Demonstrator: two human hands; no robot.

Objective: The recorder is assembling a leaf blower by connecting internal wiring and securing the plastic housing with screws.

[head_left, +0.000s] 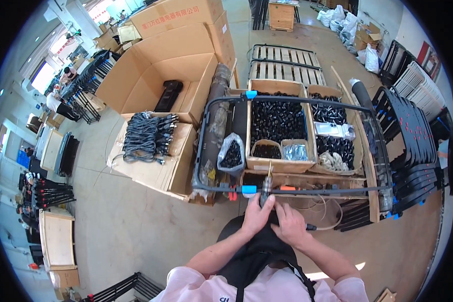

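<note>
Smooth concrete floor (121, 216) spreads left of the grip; just beyond, a round-cornered black tubular frame (337, 191) lies over a cardboard box (282, 165) of glossy black parts (277, 121). The left hand (257, 214) clasps a metal-nosed driver (267, 184); whether the right hand (291, 225) grips it, I cannot tell.

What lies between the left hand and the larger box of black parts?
The tool held in the left hand, the frame's near bar and a wooden rail; the head view shows this stretch.
</note>
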